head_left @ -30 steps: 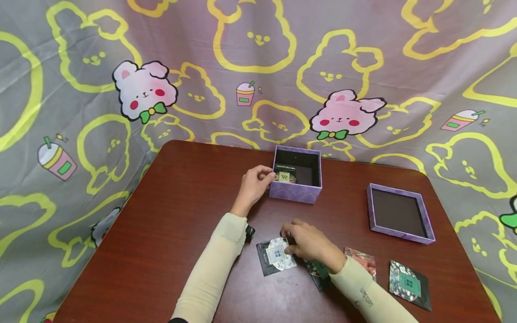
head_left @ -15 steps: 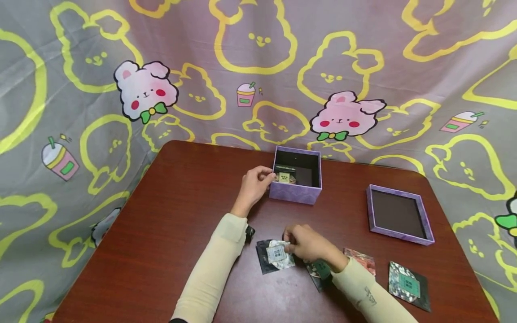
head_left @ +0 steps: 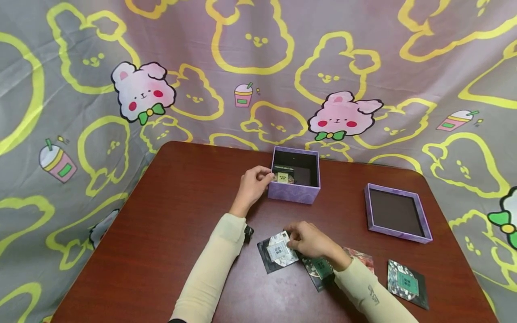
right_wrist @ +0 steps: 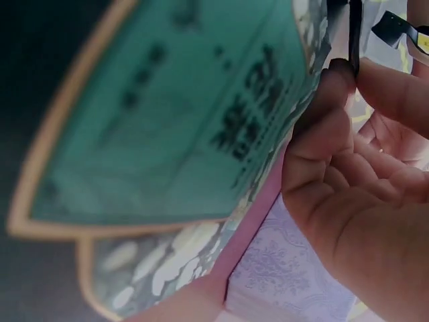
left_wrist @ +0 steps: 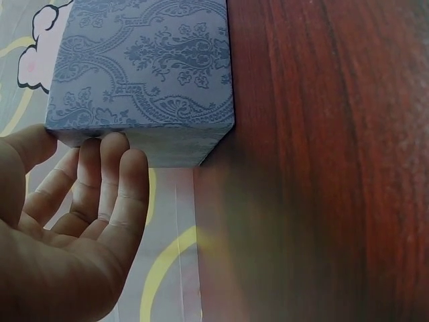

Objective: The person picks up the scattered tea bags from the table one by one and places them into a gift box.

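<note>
At the front left corner of the purple patterned box (head_left: 294,194), my left hand (head_left: 252,185) pinches the wall, thumb at the rim and fingers (left_wrist: 134,184) against the outer side. Inside the box, a dark sachet with a cream label (head_left: 282,177) lies at the left. My right hand (head_left: 310,238) pinches the upper right edge of a black and white sachet with a pale label (head_left: 278,252), which is tilted. Partly under the right hand lies a green-labelled sachet (head_left: 321,271), large and blurred in the right wrist view. My right fingertips (right_wrist: 338,77) press together on a thin black edge.
To the right lies the purple box lid (head_left: 397,213), inner side up. A reddish sachet (head_left: 363,259) is partly hidden behind my right forearm. Another green-labelled sachet (head_left: 407,283) lies further right. A patterned cloth (head_left: 266,58) hangs behind the brown table (head_left: 190,188).
The right hand's fingers have gripped the pale-labelled sachet's edge, and its right side has risen and turned slightly. My left hand has stayed on the box.
</note>
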Tool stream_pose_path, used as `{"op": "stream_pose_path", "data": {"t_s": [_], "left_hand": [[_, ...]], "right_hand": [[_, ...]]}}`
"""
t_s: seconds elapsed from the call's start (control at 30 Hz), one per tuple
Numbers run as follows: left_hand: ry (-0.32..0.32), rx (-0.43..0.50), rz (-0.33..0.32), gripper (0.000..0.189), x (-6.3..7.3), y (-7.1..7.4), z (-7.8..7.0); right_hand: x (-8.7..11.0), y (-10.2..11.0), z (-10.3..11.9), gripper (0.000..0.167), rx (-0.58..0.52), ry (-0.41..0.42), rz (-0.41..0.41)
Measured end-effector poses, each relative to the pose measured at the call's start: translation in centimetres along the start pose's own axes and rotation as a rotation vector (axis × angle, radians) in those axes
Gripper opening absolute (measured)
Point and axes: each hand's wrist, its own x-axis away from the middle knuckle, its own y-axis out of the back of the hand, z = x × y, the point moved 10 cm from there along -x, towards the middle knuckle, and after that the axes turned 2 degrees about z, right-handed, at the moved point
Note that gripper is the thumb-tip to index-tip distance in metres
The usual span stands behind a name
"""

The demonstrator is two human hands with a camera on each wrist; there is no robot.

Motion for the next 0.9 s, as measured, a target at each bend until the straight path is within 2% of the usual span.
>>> {"op": "stream_pose_path", "data": {"t_s": [0.13, 0.47, 0.9], "left_hand": [[-0.006, -0.008, 0.001, 0.025, 0.0, 0.1, -0.1], [0.002, -0.022, 0.007, 0.027, 0.1, 0.1, -0.1], [-0.004, -0.045, 0.003, 0.026, 0.1, 0.1, -0.2]], "right_hand": [[-0.1, 0.2, -0.1, 0.020, -0.037, 0.001, -0.011], [-0.1, 0.2, -0.5, 0.020, -0.310, 0.036, 0.059], [-0.1, 1.9, -0.1, 0.020, -0.341, 0.046, 0.041]]}}
